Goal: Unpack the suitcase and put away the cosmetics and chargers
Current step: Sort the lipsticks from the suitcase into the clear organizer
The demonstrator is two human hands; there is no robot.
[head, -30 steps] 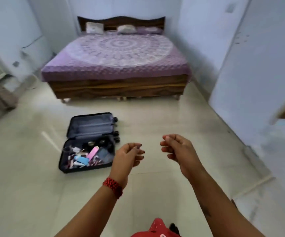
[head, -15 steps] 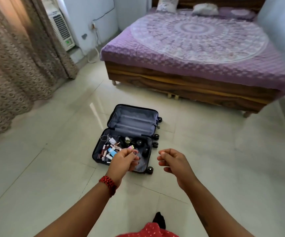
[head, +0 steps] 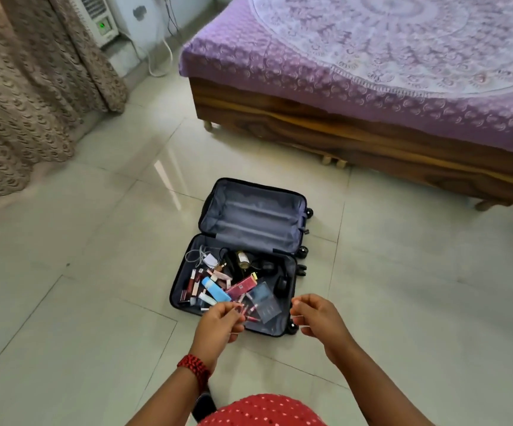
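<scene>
- Grey lining shows in the open suitcase (head: pixel 279 329), which lies flat on the floor (head: pixel 79 302) in front of the bed (head: pixel 356 127).
- Its near half holds the cosmetics (head: pixel 218 287); a white charger (head: pixel 209 260) sits at the far left corner of that half.
- Left hand (head: pixel 218 325) hovers over the near edge of the suitcase, fingers curled together; I cannot tell if it pinches something.
- Right hand (head: pixel 319 318) is loosely curled beside the near right corner of the suitcase, seemingly empty.
- Things lie forward and below; the left hand is nearer.
</scene>
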